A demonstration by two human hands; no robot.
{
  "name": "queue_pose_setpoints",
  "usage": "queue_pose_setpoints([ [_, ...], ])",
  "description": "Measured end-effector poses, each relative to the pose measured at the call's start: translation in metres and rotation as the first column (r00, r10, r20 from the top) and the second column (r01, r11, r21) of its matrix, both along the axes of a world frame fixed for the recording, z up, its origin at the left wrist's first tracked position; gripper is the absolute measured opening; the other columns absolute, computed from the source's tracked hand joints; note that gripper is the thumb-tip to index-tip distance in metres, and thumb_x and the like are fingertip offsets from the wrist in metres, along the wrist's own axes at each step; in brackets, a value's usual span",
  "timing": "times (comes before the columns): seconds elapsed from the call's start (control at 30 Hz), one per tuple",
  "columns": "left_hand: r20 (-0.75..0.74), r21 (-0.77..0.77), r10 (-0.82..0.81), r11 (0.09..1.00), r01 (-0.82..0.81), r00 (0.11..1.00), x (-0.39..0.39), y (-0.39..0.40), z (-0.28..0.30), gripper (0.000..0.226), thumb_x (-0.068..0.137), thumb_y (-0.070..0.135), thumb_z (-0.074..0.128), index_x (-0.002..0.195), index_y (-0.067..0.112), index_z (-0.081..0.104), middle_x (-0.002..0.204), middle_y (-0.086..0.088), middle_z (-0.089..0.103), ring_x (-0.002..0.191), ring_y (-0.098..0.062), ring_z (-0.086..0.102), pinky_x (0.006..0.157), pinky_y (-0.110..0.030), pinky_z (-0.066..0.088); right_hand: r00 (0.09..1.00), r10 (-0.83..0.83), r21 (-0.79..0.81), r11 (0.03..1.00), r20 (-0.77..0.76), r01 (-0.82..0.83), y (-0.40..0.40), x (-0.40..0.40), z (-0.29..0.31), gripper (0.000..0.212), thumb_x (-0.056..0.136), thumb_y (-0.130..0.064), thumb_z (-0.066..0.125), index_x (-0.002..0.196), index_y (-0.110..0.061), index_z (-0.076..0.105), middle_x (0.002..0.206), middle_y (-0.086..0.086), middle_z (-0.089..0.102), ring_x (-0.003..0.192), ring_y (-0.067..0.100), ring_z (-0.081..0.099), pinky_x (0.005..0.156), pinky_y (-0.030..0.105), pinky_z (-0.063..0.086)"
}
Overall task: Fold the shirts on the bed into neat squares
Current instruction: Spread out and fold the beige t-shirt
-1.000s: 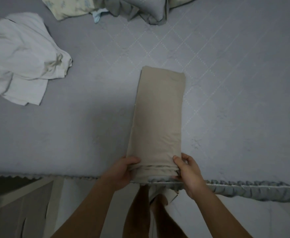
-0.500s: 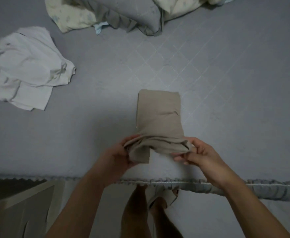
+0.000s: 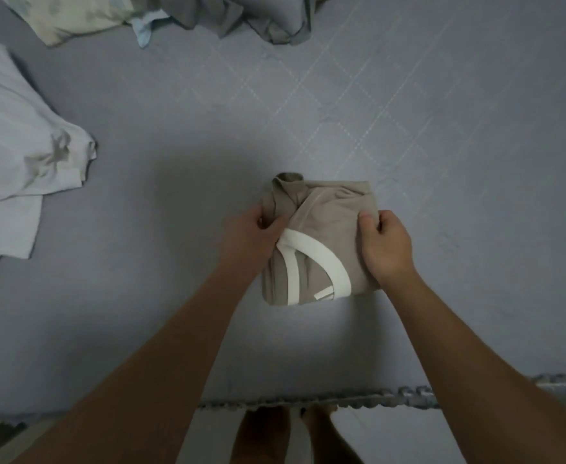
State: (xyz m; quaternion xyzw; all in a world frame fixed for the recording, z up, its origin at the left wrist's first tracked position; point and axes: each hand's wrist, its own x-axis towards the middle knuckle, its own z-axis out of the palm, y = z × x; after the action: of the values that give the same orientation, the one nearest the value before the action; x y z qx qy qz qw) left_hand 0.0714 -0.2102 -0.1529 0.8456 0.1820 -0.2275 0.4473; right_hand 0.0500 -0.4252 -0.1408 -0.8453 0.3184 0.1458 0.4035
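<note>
Hands finish our beige shirt (image 3: 322, 229) on the bed (image 3: 141, 313): left hand (image 3: 251, 239) and right hand (image 3: 387, 244) pinch opposite edges. Next, seemingly, tuck that bunched far corner.

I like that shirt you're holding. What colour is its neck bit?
The collar is white, on a beige shirt. The head view shows it.

Beige shirt (image 3: 322, 216): soft matt cloth w/ smooth white ribbed collar. Bed cover (image 3: 442, 162): matt grey quilted fabric. White shirt (image 3: 17, 162), far left: crumpled thin cloth.
</note>
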Motion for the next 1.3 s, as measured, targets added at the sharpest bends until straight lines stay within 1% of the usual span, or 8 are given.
queue_pose_setpoints([
  [0.23,-0.004,0.056,0.08,0.995,-0.079,0.997,-0.026,-0.013,0.002,0.04,0.083,0.061,0.062,0.092,0.023,0.056,0.082,0.007,0.059,0.075,-0.005,0.056,0.063,-0.02,0.039,0.999,0.017,-0.128,0.992,-0.027,-0.02,0.006,-0.004,-0.014,0.035,0.1,-0.045,0.041,0.08,-0.017,0.047,0.071,-0.005,0.052,0.063,0.01,0.047,0.063,0.031,0.031],
  [0.37,-0.005,0.006,0.039,0.999,-0.039,0.999,-0.035,-0.015,0.004,0.022,0.091,0.044,0.063,0.092,0.024,0.053,0.077,0.014,0.057,0.069,0.01,0.053,0.061,-0.008,0.037,1.0,-0.014,-0.102,0.995,0.005,0.014,0.006,-0.021,-0.013,0.036,0.096,-0.047,0.042,0.104,-0.015,0.056,0.1,0.0,0.057,0.089,0.018,0.054,0.078,0.032,0.039],
  [0.53,0.009,0.036,-0.018,0.999,0.018,1.0,-0.025,-0.013,-0.002,0.027,0.096,0.042,0.055,0.1,0.015,0.059,0.088,0.004,0.064,0.083,-0.012,0.059,0.067,-0.02,0.039,0.993,-0.111,0.134,0.985,0.035,0.106,0.002,-0.032,-0.016,0.046,0.086,-0.044,0.044,0.126,-0.024,0.053,0.115,-0.01,0.056,0.102,0.007,0.052,0.086,0.026,0.037],
  [0.73,-0.107,0.138,0.022,0.99,-0.007,0.994,-0.012,-0.015,0.001,0.032,0.09,0.042,0.064,0.104,0.016,0.053,0.093,0.002,0.058,0.094,-0.024,0.061,0.082,-0.038,0.048,0.999,-0.006,0.022,1.0,-0.046,0.007,-0.006,-0.026,-0.027,0.038,0.094,-0.039,0.056,0.124,-0.017,0.051,0.114,0.001,0.061,0.099,0.018,0.059,0.082,0.029,0.041],
  [0.83,0.23,0.172,0.032,0.982,-0.073,0.973,-0.011,-0.027,0.02,0.038,0.086,0.017,0.067,0.12,0.01,0.051,0.118,-0.009,0.053,0.107,-0.028,0.054,0.092,-0.042,0.047,0.998,0.053,-0.156,0.986,-0.034,-0.058,0.003,-0.021,-0.015,0.045,0.095,-0.039,0.053,0.132,-0.015,0.047,0.126,0.009,0.056,0.113,0.028,0.055,0.095,0.041,0.045],
  [0.97,0.61,0.379,-0.516,0.857,0.35,0.602,-0.007,-0.048,0.021,0.043,0.09,0.011,0.053,0.133,0.007,0.056,0.147,-0.015,0.045,0.138,-0.031,0.04,0.113,-0.043,0.031,0.916,0.398,-0.47,0.82,0.059,-0.326,0.023,-0.026,0.003,0.067,0.099,-0.037,0.043,0.154,-0.007,0.02,0.161,0.015,0.02,0.15,0.03,0.016,0.122,0.046,0.013],
  [1.1,0.258,0.588,-0.811,0.563,0.581,0.525,-0.001,-0.028,-0.019,0.058,0.099,0.042,0.033,0.152,0.02,0.033,0.16,-0.008,0.027,0.149,-0.026,0.022,0.116,-0.056,0.022,0.71,0.696,-0.472,0.594,-0.104,-0.651,0.025,-0.025,-0.013,0.072,0.101,-0.042,0.028,0.157,-0.006,0.0,0.165,0.012,-0.009,0.152,0.025,-0.013,0.123,0.049,-0.001],
  [1.3,0.077,0.508,-0.655,0.674,0.536,0.751,0.012,-0.015,-0.042,0.07,0.1,0.054,0.028,0.158,0.024,0.002,0.166,-0.003,-0.005,0.152,-0.023,-0.005,0.121,-0.05,0.0,0.894,0.417,-0.239,0.863,-0.162,-0.446,0.009,-0.01,-0.03,0.077,0.101,-0.049,0.026,0.155,-0.01,-0.015,0.164,0.007,-0.017,0.151,0.021,-0.015,0.123,0.042,-0.007],
])
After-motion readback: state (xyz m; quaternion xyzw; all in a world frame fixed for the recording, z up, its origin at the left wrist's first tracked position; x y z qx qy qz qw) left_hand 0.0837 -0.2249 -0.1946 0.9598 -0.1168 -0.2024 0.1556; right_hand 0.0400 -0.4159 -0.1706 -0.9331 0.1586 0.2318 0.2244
